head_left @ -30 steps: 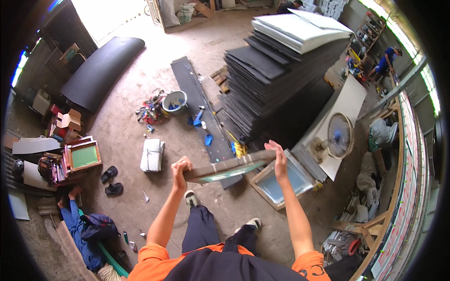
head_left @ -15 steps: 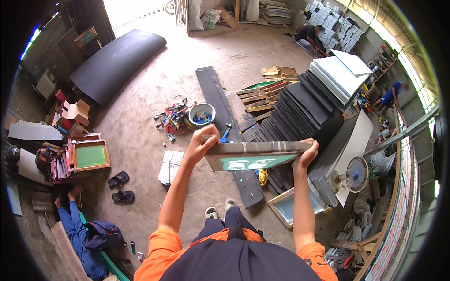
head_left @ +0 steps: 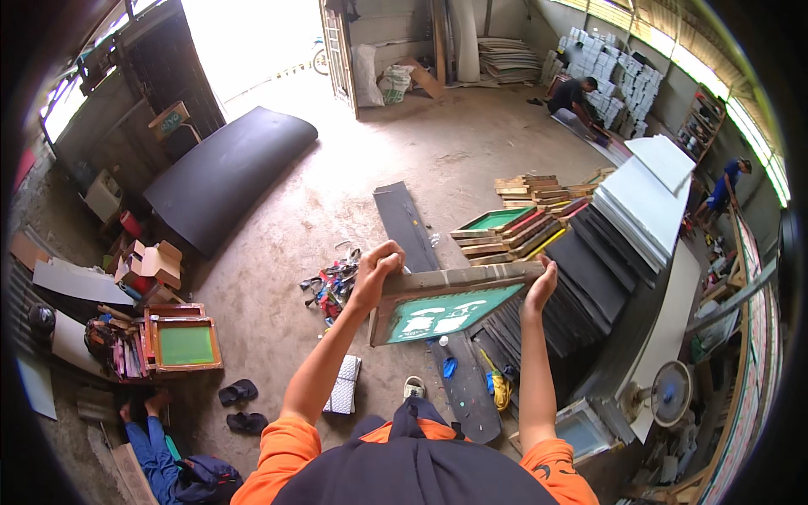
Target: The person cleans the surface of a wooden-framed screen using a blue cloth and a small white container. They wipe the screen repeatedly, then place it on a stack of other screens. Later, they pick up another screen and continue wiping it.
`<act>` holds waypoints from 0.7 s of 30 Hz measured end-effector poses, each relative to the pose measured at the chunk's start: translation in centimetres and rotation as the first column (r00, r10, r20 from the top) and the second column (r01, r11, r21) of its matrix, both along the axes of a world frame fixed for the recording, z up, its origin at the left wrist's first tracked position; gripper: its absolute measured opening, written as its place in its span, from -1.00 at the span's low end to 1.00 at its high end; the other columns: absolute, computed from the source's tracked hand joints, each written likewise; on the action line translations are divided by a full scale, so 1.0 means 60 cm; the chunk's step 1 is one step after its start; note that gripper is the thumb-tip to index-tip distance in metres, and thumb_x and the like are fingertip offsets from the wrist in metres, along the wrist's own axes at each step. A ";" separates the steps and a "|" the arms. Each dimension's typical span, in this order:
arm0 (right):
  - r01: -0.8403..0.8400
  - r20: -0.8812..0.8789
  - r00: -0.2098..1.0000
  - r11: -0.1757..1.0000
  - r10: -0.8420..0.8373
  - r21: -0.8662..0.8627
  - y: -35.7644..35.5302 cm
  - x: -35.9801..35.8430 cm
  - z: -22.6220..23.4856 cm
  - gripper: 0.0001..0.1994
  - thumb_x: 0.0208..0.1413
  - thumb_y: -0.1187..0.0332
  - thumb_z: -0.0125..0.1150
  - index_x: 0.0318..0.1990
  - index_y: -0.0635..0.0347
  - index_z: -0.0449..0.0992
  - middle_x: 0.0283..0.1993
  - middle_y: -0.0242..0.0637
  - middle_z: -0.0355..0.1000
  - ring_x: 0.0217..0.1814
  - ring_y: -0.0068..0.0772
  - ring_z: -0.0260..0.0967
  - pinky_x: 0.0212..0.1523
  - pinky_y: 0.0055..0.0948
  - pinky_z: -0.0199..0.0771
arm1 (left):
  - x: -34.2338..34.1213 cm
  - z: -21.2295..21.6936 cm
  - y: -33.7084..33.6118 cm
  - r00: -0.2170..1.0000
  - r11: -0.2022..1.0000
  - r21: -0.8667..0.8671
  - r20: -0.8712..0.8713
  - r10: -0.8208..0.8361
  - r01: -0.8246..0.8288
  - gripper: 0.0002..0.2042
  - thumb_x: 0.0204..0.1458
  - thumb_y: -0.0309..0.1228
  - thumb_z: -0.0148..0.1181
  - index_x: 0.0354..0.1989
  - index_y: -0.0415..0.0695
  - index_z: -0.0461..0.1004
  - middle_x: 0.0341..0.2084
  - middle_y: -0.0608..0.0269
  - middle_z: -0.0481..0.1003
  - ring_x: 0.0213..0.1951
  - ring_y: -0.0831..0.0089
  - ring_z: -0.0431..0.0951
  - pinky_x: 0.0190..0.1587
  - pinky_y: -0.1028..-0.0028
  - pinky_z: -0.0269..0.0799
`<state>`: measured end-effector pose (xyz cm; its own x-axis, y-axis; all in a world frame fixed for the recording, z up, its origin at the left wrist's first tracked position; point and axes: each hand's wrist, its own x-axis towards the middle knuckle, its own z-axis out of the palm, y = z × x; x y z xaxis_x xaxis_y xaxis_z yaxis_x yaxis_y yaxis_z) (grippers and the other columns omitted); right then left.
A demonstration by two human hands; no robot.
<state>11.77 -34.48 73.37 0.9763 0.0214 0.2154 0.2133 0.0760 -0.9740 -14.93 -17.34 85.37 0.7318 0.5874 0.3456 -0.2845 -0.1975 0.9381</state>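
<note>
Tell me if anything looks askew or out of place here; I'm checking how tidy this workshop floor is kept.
A few things do. The stack of wooden frames is fanned unevenly, with edges jutting out. Small tools are scattered loose on the floor. The screen frame, held between the left hand and right hand, is tilted.

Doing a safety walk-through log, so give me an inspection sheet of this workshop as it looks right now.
Surface: bare concrete floor, dusty.
Job's things: wooden printing frame with green mesh, held up at both ends.
Clutter: pile of small tools, sandals, frames stacked left and ahead, black sheets.
Grips: left hand and right hand each closed on the frame.
Cables: nothing seen for certain.
Surroundings: open doorway, large black mat, fan, other people working far right.
</note>
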 end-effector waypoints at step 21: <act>-0.042 0.067 0.996 0.986 0.054 -0.161 0.355 -0.077 0.085 -0.67 0.21 0.27 -0.28 -0.15 0.28 0.41 -0.09 -0.15 0.36 -0.01 -0.19 0.29 0.00 -0.37 0.22 | 0.336 -0.126 0.175 0.990 0.973 -0.184 0.000 -0.143 0.141 -0.81 0.21 -0.35 -0.30 -0.23 -0.21 0.18 -0.45 0.25 0.24 -0.41 0.56 0.22 -0.35 0.56 0.22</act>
<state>7.13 -13.15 78.44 0.9555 0.1078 0.2745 0.2825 -0.0672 -0.9569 5.24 -6.86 77.82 0.8161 0.5293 0.2319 -0.2849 0.0193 0.9584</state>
